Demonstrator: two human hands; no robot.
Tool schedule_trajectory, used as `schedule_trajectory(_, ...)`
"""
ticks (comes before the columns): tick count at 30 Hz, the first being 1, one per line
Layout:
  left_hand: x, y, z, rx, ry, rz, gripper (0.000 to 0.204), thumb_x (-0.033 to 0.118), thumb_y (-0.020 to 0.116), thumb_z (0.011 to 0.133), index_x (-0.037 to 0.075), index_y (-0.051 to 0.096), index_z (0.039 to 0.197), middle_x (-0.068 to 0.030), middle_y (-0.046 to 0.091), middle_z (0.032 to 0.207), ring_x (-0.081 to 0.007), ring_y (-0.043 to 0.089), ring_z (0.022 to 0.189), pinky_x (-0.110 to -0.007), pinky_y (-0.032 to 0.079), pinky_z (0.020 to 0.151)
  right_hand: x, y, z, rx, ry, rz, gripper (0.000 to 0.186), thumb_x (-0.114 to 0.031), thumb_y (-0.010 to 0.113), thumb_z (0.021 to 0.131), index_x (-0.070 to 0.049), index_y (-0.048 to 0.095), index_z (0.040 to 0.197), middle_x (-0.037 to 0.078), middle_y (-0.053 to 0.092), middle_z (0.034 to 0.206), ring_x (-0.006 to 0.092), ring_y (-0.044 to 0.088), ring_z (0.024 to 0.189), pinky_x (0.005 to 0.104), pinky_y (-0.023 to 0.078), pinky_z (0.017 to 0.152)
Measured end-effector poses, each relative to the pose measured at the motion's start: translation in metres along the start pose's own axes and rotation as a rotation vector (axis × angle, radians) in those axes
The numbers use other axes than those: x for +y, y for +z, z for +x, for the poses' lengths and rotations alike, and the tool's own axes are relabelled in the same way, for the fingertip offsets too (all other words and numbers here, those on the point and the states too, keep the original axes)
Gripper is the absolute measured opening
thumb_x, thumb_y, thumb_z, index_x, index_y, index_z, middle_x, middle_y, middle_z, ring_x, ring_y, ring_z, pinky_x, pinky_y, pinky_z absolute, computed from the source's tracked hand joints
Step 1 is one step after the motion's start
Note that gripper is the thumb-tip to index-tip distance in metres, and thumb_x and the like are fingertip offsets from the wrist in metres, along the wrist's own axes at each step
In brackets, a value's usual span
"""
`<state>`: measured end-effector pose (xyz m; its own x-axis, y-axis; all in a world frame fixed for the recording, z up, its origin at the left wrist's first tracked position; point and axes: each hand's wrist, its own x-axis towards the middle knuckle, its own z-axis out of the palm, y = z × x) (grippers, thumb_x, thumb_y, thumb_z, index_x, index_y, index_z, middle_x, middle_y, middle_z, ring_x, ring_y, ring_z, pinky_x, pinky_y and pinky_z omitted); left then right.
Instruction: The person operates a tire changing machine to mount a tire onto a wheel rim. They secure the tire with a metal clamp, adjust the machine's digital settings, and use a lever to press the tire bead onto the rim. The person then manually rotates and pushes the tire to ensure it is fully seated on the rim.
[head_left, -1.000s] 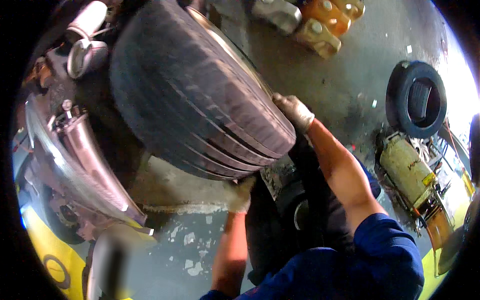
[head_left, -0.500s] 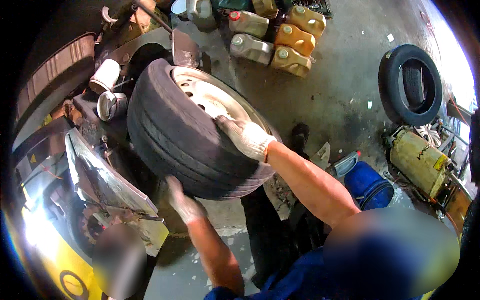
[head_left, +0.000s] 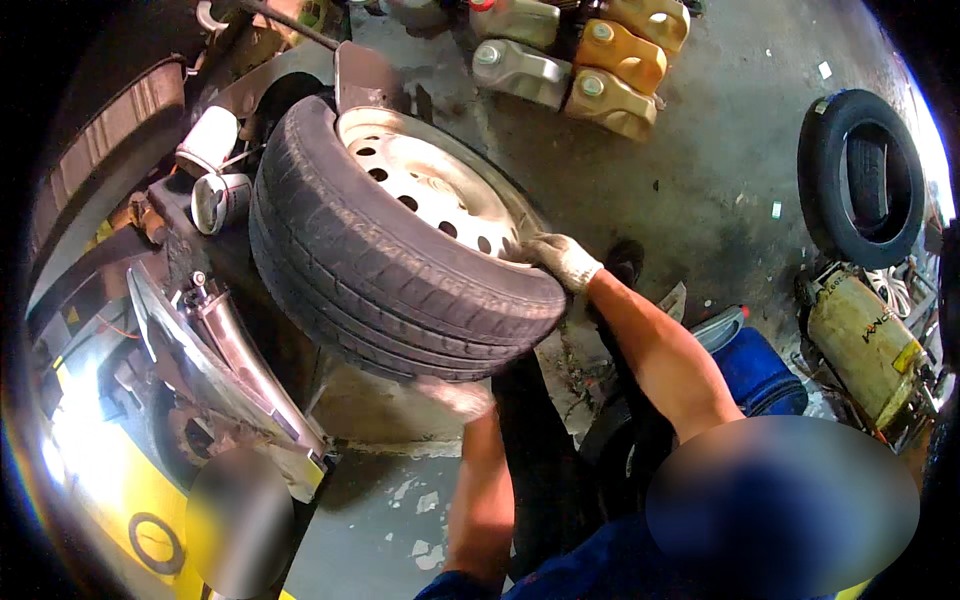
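A large black tyre (head_left: 380, 280) on a cream steel rim with round holes (head_left: 440, 205) fills the middle, tilted with the rim facing up and away from me. My right hand (head_left: 565, 262), in a pale knit glove, has its fingers curled over the rim's near right edge. My left hand (head_left: 450, 398), also gloved and blurred, is under the bottom of the tread; its fingertips are hidden by the tyre. My legs are just below the wheel.
At left are white cylinders (head_left: 207, 137), a curved metal panel with a silver cylinder (head_left: 230, 335) and a yellow body panel (head_left: 120, 470). Several jugs (head_left: 615, 60) stand at the top. At right are loose tyres (head_left: 820, 180), a blue drum (head_left: 760, 365) and a worn tank (head_left: 860, 345).
My right hand has moved rightward along the rim since half a second ago. My left hand has moved right beneath the tread. The wheel has tipped, showing more of the rim.
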<state>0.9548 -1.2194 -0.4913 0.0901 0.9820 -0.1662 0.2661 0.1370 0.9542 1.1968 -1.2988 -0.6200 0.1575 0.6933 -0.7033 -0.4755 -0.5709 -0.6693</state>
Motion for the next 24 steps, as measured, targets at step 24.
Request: schedule_trajectory(24, 0.040, 0.000, 0.042, 0.058, -0.219, -0.299, 0.084, 0.069, 0.040, 0.108, 0.015, 0.031, 0.171, -0.0125, 0.028, 0.178, -0.0396, 0.034, 0.159, -0.057, 0.025, 0.133, -0.013, 0.022, -0.018, 0.048, -0.269, -0.257, 0.062, -0.057, 0.058, 0.103, -0.002, 0.075, 0.127, 0.023, 0.074, 0.125, 0.0352, 0.069, 0.118, 0.0405, 0.050, 0.103)
